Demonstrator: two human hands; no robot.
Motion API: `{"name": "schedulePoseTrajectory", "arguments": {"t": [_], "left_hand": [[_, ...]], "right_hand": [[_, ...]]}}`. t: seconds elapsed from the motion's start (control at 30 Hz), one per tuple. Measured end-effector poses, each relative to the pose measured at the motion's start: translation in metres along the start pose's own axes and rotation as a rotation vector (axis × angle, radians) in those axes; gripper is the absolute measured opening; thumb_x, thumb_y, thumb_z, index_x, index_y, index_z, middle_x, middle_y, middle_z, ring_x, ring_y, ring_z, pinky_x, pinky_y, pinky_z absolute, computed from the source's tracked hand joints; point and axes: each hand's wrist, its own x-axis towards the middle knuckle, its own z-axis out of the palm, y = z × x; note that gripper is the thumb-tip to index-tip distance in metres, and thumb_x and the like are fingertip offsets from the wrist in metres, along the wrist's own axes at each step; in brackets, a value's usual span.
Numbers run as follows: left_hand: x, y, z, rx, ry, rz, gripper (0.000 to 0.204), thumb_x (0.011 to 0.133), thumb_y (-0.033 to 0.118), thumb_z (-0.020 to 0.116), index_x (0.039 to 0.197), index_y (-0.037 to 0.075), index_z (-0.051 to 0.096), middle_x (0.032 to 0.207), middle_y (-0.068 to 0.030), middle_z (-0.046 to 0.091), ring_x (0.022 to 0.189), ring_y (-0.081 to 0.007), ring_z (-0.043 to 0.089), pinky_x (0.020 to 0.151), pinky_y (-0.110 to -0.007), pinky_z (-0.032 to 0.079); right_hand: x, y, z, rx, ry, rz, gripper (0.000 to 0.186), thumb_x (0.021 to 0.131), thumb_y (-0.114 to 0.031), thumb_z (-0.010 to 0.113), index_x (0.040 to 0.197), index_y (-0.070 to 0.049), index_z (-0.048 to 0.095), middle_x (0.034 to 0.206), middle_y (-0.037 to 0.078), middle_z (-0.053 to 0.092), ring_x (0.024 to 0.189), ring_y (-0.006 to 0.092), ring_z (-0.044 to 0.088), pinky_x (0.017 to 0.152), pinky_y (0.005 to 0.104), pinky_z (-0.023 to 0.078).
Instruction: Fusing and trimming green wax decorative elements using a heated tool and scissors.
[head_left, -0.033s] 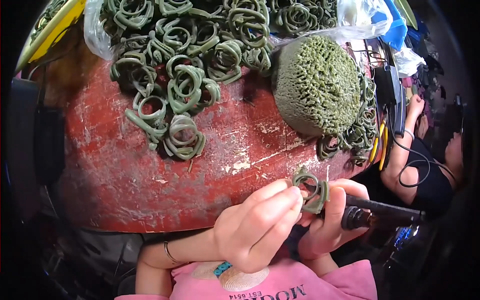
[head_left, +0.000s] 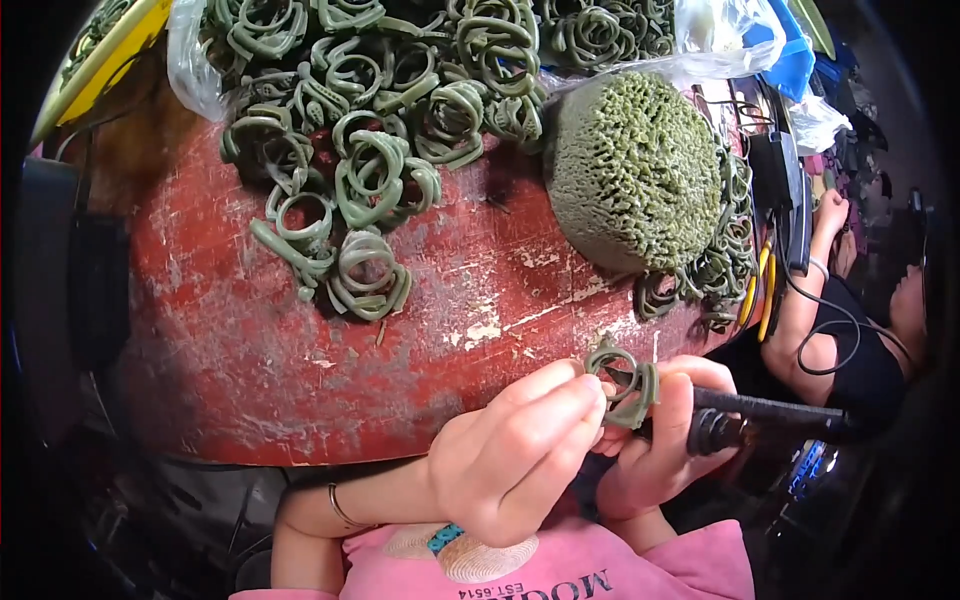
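Over the table's near edge, my left hand [head_left: 515, 450] pinches a green, waxy-looking ring piece [head_left: 632, 385] made of a few joined loops. Its fingertips are closed on the left side of the loops. My right hand [head_left: 660, 440] is closed around a black-handled tool [head_left: 770, 415] that sticks out to the right. The right thumb lies against or close beside the ring piece. The tool's working end is hidden by the fingers and the piece. Farther off on the red table, several similar green ring pieces [head_left: 370, 275] lie in a loose heap.
A porous green round block [head_left: 635, 170] stands on the worn red table [head_left: 250, 350], with more rings [head_left: 725, 260] beside it. Clear plastic bags [head_left: 195, 65] lie at the back. Yellow-handled pliers [head_left: 765, 285] and cables are at the right edge, near another person [head_left: 810, 330].
The black-handled tool in my right hand has tipped slightly, its outer part shifting a little. Both hands and the ring piece stay almost still.
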Motion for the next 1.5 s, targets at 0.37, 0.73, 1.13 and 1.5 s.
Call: {"name": "schedulePoseTrajectory", "arguments": {"t": [0.37, 0.73, 1.13, 1.5], "left_hand": [[0.018, 0.002, -0.009, -0.160, 0.024, -0.343, 0.025, 0.058, -0.009, 0.067, 0.073, 0.001, 0.049, 0.081, -0.0109, 0.050, 0.065, -0.0132, 0.054, 0.055, -0.020, 0.047], [0.025, 0.002, -0.011, -0.462, 0.048, -0.599, 0.016, 0.065, -0.009, 0.060, 0.070, -0.001, 0.047, 0.081, -0.0116, 0.046, 0.065, -0.0127, 0.054, 0.057, -0.021, 0.048], [0.028, 0.000, -0.014, -0.571, 0.013, -0.620, 0.015, 0.067, -0.007, 0.061, 0.076, -0.004, 0.050, 0.086, -0.0137, 0.049, 0.065, -0.0126, 0.055, 0.058, -0.021, 0.048], [0.028, 0.001, -0.014, -0.596, 0.047, -0.665, 0.014, 0.066, -0.007, 0.062, 0.076, -0.003, 0.052, 0.084, -0.0139, 0.050, 0.067, -0.0133, 0.054, 0.058, -0.022, 0.048]], "right_hand": [[0.004, 0.002, -0.013, -0.036, -0.102, -0.016, 0.023, 0.084, -0.024, 0.043, 0.087, -0.001, 0.039, 0.047, 0.012, 0.055, 0.037, 0.0126, 0.049, 0.040, 0.0228, 0.039], [0.005, 0.012, -0.018, 0.159, -0.073, -0.034, 0.025, 0.084, -0.025, 0.045, 0.086, -0.001, 0.039, 0.045, 0.011, 0.053, 0.037, 0.0126, 0.047, 0.037, 0.0221, 0.037], [0.011, 0.007, -0.014, 0.522, -0.061, 0.179, 0.026, 0.081, -0.023, 0.052, 0.080, 0.000, 0.041, 0.044, 0.008, 0.045, 0.035, 0.0145, 0.046, 0.034, 0.0255, 0.040], [0.011, 0.010, -0.013, 0.484, -0.106, 0.219, 0.027, 0.079, -0.023, 0.055, 0.078, 0.001, 0.043, 0.045, 0.008, 0.047, 0.036, 0.0139, 0.047, 0.033, 0.0244, 0.040]]}}
